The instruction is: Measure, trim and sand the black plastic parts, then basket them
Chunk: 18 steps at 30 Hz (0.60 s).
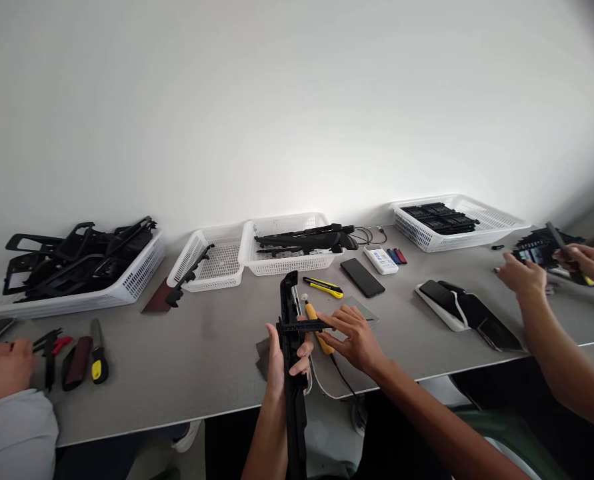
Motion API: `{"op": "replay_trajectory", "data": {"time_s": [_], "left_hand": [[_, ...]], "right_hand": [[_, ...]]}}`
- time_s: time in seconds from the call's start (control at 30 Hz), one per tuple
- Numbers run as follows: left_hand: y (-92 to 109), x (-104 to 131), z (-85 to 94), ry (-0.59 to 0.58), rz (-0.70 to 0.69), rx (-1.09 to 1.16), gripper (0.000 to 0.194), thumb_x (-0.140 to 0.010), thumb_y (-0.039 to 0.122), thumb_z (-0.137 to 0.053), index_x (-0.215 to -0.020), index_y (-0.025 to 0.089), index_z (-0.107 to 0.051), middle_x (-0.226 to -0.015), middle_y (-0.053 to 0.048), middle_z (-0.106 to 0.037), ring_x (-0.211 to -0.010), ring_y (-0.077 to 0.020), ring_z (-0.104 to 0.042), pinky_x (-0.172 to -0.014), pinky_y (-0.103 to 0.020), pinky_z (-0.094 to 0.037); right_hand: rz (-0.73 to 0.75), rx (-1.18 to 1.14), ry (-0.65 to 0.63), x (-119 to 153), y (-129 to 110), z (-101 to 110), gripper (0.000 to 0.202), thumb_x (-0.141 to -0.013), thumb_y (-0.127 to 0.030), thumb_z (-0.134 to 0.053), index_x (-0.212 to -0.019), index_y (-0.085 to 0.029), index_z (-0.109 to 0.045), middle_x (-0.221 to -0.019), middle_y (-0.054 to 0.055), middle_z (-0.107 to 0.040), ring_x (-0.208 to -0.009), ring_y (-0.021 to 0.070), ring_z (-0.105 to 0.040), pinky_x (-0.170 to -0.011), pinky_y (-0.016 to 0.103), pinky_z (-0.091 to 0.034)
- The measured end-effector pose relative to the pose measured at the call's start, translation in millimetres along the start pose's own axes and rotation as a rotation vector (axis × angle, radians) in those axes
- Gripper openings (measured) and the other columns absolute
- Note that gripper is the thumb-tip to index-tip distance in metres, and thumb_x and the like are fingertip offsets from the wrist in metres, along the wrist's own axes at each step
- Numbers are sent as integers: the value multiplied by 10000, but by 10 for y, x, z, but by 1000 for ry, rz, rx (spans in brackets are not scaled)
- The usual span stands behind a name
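Note:
My left hand (277, 363) is wrapped round a long black plastic part (293, 400), held upright over the table's front edge. Its thumb lies along one side and its fingers curl round the other. My right hand (354, 337) pinches the end of a thin black bar that looks like a caliper (304, 326). This bar lies crosswise against the plastic part, its jaw end near my left thumb. Just behind my right fingers rests a yellow-handled corded tool (311, 312), partly covered. A yellow utility knife (323, 287) lies beyond it.
White baskets (207, 287) line the wall, several with black parts. A black phone (363, 277) and a white box (381, 261) lie mid-table (217, 360). At left, a co-worker's hand (7, 370) is near a knife (98, 353). Another person's hands (524, 275) work at right.

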State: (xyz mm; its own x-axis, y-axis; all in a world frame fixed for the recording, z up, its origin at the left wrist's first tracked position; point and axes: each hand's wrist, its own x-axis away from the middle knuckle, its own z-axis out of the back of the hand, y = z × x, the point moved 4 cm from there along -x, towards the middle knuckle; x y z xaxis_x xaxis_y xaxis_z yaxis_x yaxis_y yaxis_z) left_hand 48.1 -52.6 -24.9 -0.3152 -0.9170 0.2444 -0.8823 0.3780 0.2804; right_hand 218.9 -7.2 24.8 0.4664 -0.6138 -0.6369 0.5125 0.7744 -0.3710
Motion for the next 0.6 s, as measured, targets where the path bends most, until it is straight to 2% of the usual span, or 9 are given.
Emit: {"op": "replay_trajectory", "data": {"time_s": [0.2,0.6], "left_hand": [[7,33,-29,-6,28,-3,814,-925,875,-389,-1281,194,-657,-783,-2,-560,-414,-50,-263,-284,-132,-259],[16,38,-24,-50,4,-73,769,-894,851,-531,-1271,193,-662,-783,1,-578,-425,-45,-287,-305,-122,-275]], "right_hand": [[7,7,-24,5,16,-6,340,-1031,-311,-703,-1360,-225,-699,-871,39,-687,-823,217,-558,-743,345,-376],[-25,16,-35,19,0,-4,330,-1048,-374,-675,-1345,-239,-721,-839,44,-679,-796,215,-563,-727,348,-399]]}}
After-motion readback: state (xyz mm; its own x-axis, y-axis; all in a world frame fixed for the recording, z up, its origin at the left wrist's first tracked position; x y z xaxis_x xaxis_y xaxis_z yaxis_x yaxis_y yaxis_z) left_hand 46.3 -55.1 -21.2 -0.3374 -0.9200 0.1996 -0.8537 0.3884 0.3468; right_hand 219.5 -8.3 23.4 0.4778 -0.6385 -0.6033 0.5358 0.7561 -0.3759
